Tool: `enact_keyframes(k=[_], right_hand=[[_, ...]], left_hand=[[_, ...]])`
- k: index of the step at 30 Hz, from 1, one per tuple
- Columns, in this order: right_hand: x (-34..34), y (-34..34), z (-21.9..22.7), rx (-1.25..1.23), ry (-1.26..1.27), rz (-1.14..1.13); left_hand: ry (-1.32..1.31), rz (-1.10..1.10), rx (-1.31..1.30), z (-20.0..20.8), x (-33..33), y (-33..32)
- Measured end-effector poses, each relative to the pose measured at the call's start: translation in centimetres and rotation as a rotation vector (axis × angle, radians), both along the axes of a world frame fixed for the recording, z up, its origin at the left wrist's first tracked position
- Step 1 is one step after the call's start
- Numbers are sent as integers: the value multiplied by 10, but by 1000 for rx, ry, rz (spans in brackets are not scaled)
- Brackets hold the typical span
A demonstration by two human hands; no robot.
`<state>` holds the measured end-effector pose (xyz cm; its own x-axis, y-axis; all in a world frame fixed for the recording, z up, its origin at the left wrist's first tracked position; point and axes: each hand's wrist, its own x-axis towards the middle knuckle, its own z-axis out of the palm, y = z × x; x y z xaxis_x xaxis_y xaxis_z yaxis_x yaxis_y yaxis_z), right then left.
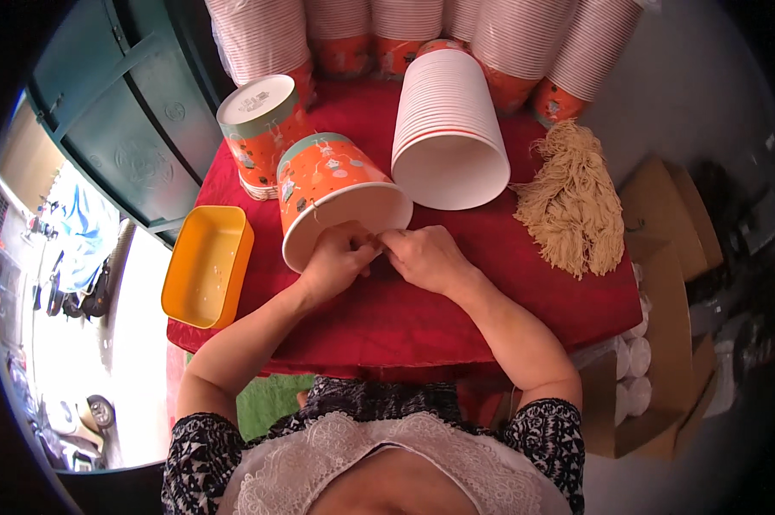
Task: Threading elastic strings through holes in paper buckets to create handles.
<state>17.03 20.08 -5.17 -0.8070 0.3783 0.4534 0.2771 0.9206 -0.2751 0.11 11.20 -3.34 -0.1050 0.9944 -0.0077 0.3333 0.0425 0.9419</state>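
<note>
An orange paper bucket (pixel 336 176) with a grey-green base band and a white rim lies tilted on the red tablecloth, its mouth facing me. A short bit of pale cord shows at the upper left of its rim. My left hand (pixel 340 259) is closed at the lower part of the mouth, its fingers partly inside. Meeting it at the lower right rim, my right hand (pixel 426 257) has its fingers pinched together. What the fingertips hold is too small to make out. A hank of beige cords (pixel 572 202) lies to the right.
Behind the bucket, an upside-down stack of orange buckets (pixel 259 129) stands at left; a white nested stack (pixel 452 129) lies on its side. Tall wrapped stacks (pixel 525 43) line the back. A yellow plastic tray (pixel 175 287) sits at the left edge. Cardboard boxes (pixel 662 343) stand right of the table.
</note>
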Motion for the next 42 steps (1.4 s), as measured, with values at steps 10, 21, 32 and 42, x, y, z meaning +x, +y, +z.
enact_keyframes(k=[10, 21, 32, 42], right_hand=[[10, 3, 15, -56, 127, 88], [6, -14, 39, 61, 419, 217], [-2, -66, 36, 335, 396, 542], [-5, -18, 10, -25, 350, -97]], left_hand=[[-24, 20, -111, 2, 1, 2], [-133, -46, -36, -9, 4, -1], [-115, 88, -92, -7, 11, 0], [-126, 10, 105, -21, 6, -3]])
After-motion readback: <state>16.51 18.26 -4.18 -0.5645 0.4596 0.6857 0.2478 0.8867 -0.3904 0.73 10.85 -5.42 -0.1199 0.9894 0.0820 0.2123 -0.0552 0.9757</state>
